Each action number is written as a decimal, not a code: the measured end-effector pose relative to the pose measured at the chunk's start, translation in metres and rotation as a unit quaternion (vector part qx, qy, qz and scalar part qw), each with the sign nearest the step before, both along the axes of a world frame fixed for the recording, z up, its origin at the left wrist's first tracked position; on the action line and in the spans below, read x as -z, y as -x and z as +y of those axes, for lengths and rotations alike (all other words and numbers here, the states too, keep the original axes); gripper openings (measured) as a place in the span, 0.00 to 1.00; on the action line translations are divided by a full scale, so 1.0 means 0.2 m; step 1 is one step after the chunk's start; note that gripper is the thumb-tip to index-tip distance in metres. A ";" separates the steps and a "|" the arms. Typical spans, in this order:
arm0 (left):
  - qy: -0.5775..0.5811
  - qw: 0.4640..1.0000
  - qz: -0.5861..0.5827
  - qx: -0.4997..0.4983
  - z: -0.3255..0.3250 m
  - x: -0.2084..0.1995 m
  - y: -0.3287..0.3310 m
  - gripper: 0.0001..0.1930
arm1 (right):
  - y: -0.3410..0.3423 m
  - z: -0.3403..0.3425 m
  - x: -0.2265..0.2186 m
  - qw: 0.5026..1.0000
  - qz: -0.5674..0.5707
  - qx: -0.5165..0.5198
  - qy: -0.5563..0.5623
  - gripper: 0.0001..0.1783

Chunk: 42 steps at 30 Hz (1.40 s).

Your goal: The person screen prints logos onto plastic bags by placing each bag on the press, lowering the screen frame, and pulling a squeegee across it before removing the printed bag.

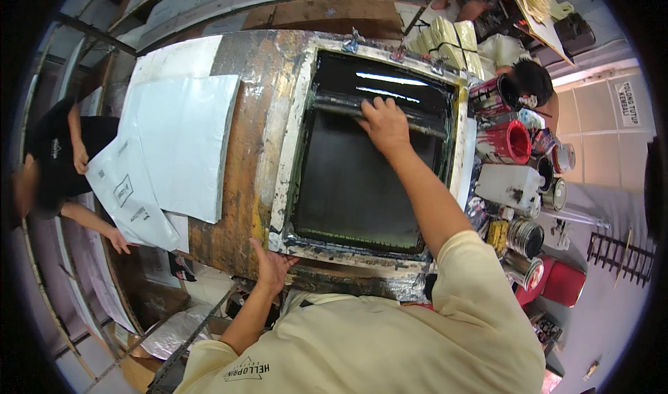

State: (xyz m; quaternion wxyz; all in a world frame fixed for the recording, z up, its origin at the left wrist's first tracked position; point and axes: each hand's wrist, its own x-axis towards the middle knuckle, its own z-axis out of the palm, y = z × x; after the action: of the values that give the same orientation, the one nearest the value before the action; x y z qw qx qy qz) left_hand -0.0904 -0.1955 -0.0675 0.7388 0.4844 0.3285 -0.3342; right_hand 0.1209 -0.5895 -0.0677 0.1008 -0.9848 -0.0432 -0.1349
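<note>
My right hand grips a long dark squeegee that lies across a screen-printing frame. Glossy black ink pools on the far side of the blade. On the near side, the dark mesh looks matte, with a thin smear of ink. My left hand is at the frame's near left corner, thumb and fingers apart and holding nothing; whether it touches the frame is hard to tell. The frame rests on a worn, ink-stained wooden table.
White plastic bags lie stacked on the table's left, where a co-worker handles the top one. Paint cans, a red bucket and a white jerrycan crowd the right side. Another person is beyond them. Tied bundles sit behind the frame.
</note>
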 end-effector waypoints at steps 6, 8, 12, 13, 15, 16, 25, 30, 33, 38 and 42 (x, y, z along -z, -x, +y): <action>-0.041 0.997 -0.047 -0.050 -0.10 -0.15 0.04 0.62 | -0.33 -0.27 -0.17 0.990 0.117 -0.076 -0.016 0.23; -0.029 0.997 -0.059 -0.042 -0.07 -0.18 0.05 0.61 | -0.33 -0.26 -0.21 0.992 0.106 -0.062 -0.024 0.23; -0.035 0.996 -0.073 -0.033 -0.02 -0.17 0.07 0.63 | -0.20 -0.16 -0.13 0.997 0.062 -0.021 0.031 0.21; -0.041 0.997 -0.060 -0.037 -0.01 -0.17 0.07 0.63 | -0.14 -0.12 -0.12 0.998 0.061 -0.017 0.029 0.20; -0.052 0.997 -0.031 -0.042 0.00 -0.15 0.08 0.64 | 0.06 -0.03 -0.09 1.000 0.018 -0.002 0.008 0.19; -0.034 0.998 -0.049 -0.022 0.01 -0.16 0.07 0.63 | 0.16 0.03 -0.11 1.000 0.011 -0.002 0.000 0.19; 0.090 0.982 -0.144 0.077 0.07 -0.33 0.03 0.58 | 1.23 0.60 -0.70 0.989 0.146 0.002 -0.020 0.23; 0.254 0.915 -0.297 0.099 0.11 -0.71 -0.11 0.52 | 1.18 0.63 -1.13 0.998 -0.033 0.006 0.057 0.20; 0.262 0.869 -0.405 0.114 -0.04 -0.89 -0.20 0.49 | 1.03 0.62 -1.33 0.982 -0.147 0.060 0.103 0.17; -0.488 0.578 -0.508 0.412 -0.12 -0.36 -0.13 0.53 | 0.85 0.54 -1.46 0.975 -0.203 0.042 0.076 0.19; -0.530 0.486 -0.546 0.430 -0.13 -0.01 0.08 0.58 | 0.77 0.49 -1.57 0.979 -0.172 0.061 0.091 0.19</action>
State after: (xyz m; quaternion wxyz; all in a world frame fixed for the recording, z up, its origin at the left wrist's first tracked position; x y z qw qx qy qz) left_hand -0.1057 -0.2217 -0.0651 0.1380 0.9507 -0.2746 -0.0410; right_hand -0.0332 -0.4917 0.2470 -0.0066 -0.9527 -0.0123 -0.3037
